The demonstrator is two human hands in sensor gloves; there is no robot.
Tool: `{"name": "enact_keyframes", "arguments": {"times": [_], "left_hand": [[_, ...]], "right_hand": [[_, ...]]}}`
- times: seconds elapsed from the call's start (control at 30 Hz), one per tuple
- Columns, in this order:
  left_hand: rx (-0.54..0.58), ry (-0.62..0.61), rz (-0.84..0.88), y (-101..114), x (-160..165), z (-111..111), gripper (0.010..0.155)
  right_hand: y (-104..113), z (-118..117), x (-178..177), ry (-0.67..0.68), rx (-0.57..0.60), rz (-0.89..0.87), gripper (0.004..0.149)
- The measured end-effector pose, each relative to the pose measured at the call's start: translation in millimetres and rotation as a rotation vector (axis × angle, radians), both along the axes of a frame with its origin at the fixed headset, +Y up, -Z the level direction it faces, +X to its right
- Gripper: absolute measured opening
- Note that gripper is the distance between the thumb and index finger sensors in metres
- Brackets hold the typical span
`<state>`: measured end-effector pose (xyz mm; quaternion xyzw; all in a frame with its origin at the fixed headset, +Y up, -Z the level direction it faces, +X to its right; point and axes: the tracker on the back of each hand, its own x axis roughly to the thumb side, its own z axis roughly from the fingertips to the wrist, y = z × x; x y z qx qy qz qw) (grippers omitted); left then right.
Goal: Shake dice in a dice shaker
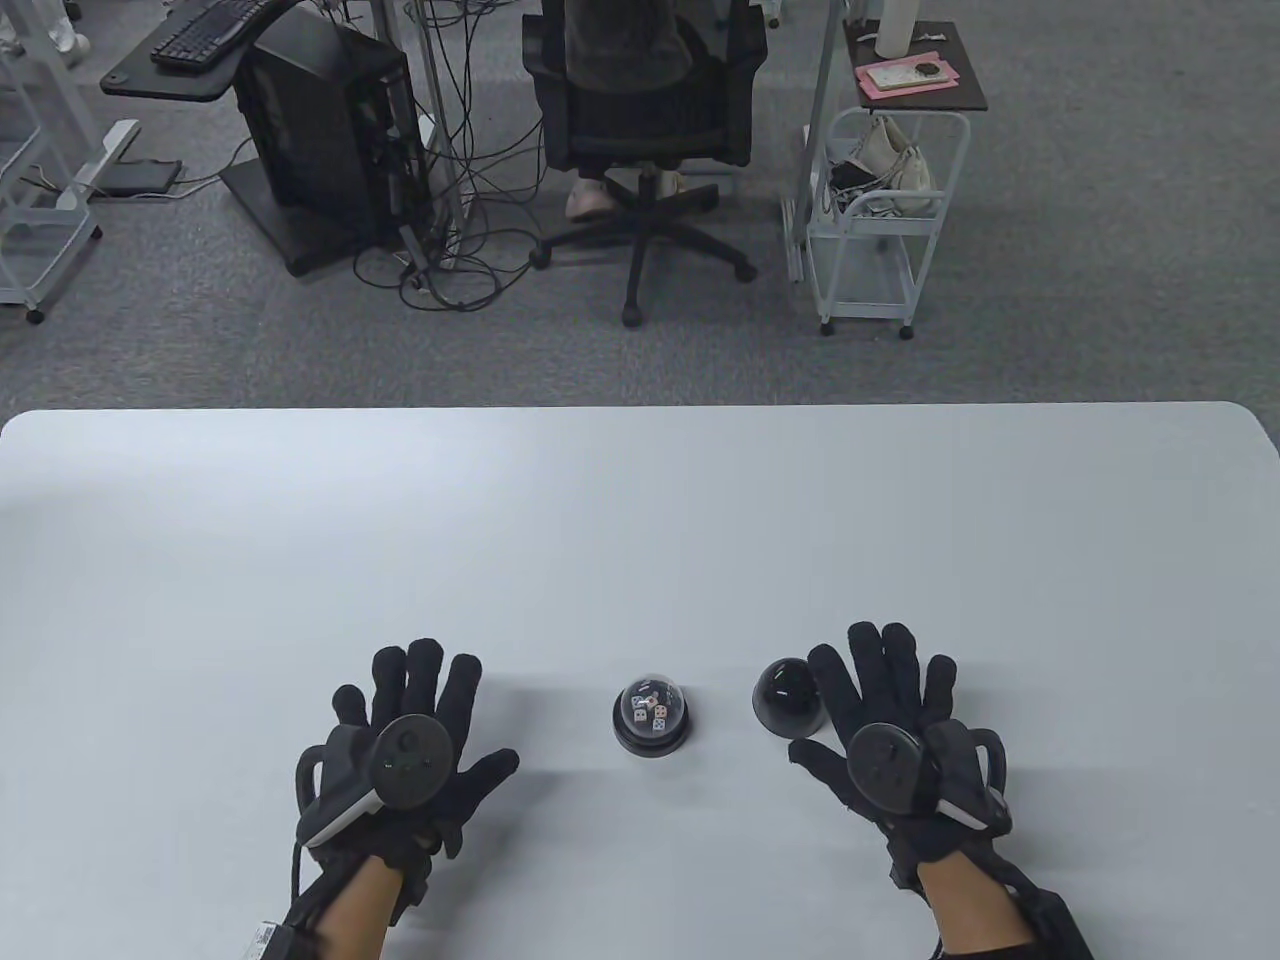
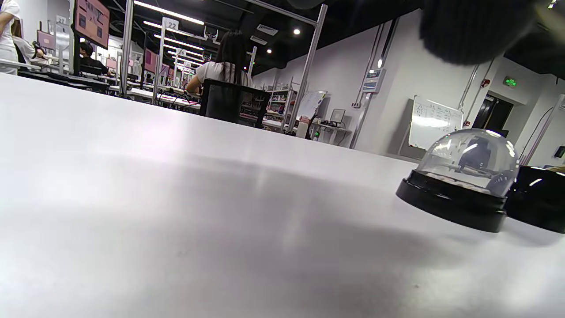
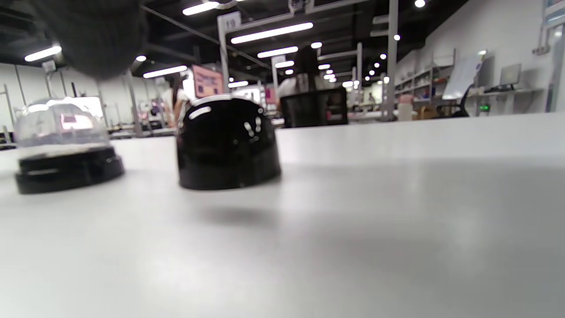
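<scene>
While our left hand (image 1: 405, 755) and right hand (image 1: 890, 725) lie flat, fingers spread and empty, either side of the clear-domed dice shaker (image 1: 651, 715), we judge shaking not yet begun.

White table (image 1: 640, 520), office chair (image 1: 640, 120), computer tower (image 1: 320, 130), wire cart (image 1: 880, 210)

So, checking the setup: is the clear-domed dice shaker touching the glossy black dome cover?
Apart. The table view shows bare white table between the shaker and cover.

The white surface (image 1: 640, 520) carries, near its front edge, a dice shaker (image 1: 651, 715) with a clear dome, a black dome cover (image 1: 787, 697) just beside it, and both my hands lying flat.
</scene>
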<state>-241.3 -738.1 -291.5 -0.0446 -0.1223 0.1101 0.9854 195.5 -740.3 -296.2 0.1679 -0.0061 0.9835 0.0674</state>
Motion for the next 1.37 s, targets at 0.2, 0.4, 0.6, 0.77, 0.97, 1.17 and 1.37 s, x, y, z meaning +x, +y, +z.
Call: {"name": "enact_keyframes", "arguments": {"times": [0.2, 0.4, 0.6, 0.77, 0.97, 1.17, 1.37], "left_hand": [[0.002, 0.004, 0.01, -0.3, -2.0, -0.3, 0.091], [-0.003, 0.002, 0.004, -0.5, -1.2, -0.2, 0.09], [-0.008, 0.001, 0.005, 0.2, -0.7, 0.0, 0.09], [-0.013, 0.003, 0.003, 0.4, -0.3, -0.1, 0.09], [-0.014, 0.002, 0.002, 0.5, 0.0, -0.4, 0.09], [-0.019, 0.005, 0.003, 0.6, -0.3, -0.5, 0.09], [-0.025, 0.007, 0.002, 0.5, -0.2, -0.6, 0.09]], "right_hand": [[-2.0, -1.1, -3.2, 0.012, -0.013, 0.01, 0.085], [-0.3, 0.4, -1.1, 0.001, -0.01, 0.0, 0.085], [-0.1, 0.0, 1.2, -0.008, -0.01, -0.013, 0.085], [0.2, 0.2, 2.6, -0.014, -0.017, -0.018, 0.085], [0.1, 0.1, 3.4, -0.014, -0.014, -0.018, 0.085], [0.3, 0.3, 4.0, -0.019, -0.02, -0.017, 0.084], [0.1, 0.6, 4.0, -0.021, -0.023, -0.012, 0.084]]}}
